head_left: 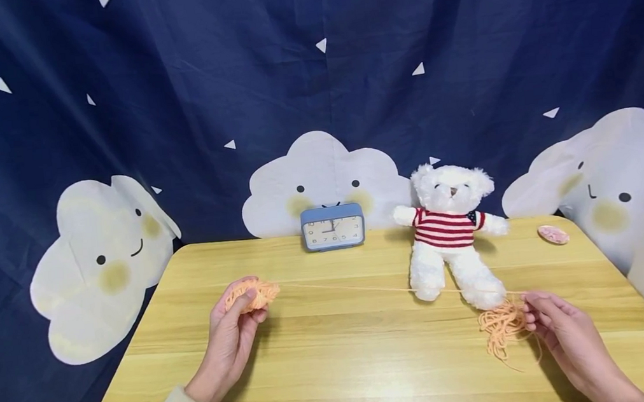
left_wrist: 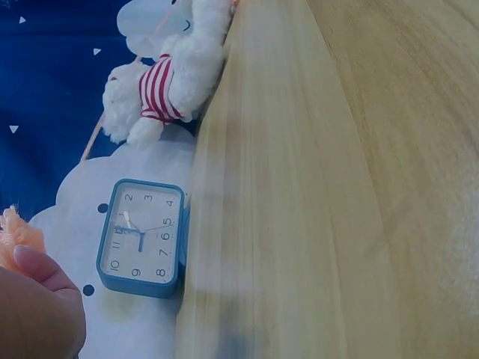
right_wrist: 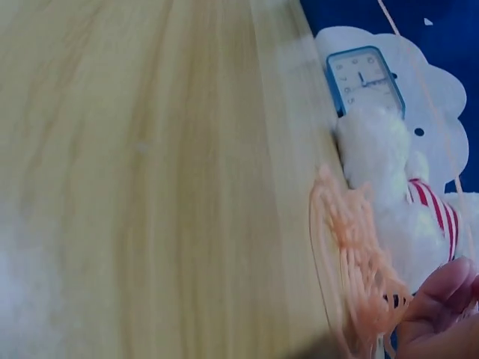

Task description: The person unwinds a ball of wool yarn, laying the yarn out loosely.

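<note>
While a person's left hand (head_left: pixel 233 336) grips a compact bundle of peach yarn (head_left: pixel 262 293) with the thumb on top, the right hand (head_left: pixel 566 336) pinches a taut strand (head_left: pixel 347 287) that stretches between the two above a wooden desk (head_left: pixel 359 364). A loose tangle (head_left: pixel 502 327) of the same yarn lies just beside the right hand's fingers, near the foot of a white teddy bear (head_left: pixel 444 232) in a red-and-white striped sweater. Left of the bear stands a blue alarm clock (head_left: pixel 332 227); to its right rests a small pink oval item (head_left: pixel 554 235). Behind hangs a navy backdrop (head_left: pixel 200 58) with smiling white clouds (head_left: pixel 319 163).
</note>
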A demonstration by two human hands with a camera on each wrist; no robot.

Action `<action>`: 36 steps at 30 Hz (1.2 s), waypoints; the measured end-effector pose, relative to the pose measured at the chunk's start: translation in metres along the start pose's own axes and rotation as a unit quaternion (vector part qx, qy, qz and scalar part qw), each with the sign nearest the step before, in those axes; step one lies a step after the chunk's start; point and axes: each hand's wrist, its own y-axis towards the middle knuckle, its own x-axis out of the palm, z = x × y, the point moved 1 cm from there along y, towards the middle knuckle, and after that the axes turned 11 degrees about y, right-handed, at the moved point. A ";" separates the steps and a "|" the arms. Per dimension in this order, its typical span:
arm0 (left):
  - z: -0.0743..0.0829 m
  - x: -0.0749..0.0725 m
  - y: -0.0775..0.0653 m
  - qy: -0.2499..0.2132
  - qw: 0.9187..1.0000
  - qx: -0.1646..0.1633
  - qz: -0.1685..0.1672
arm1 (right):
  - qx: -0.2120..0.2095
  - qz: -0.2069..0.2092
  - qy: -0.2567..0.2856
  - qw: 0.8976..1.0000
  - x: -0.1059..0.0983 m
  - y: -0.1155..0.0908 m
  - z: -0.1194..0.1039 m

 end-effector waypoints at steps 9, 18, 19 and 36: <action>0.002 0.000 0.000 0.020 1.000 0.006 0.009 | 0.002 0.024 -0.031 0.999 -0.013 -0.001 -0.007; 0.005 -0.002 -0.002 0.059 0.997 -0.007 0.056 | 0.023 0.048 -0.066 0.996 -0.021 -0.001 -0.012; 0.005 -0.002 -0.002 0.062 0.996 -0.007 0.058 | 0.023 0.047 -0.069 0.996 -0.022 -0.001 -0.011; 0.006 -0.002 0.002 0.078 0.993 0.012 0.093 | 0.070 0.076 -0.125 0.987 -0.027 0.002 -0.010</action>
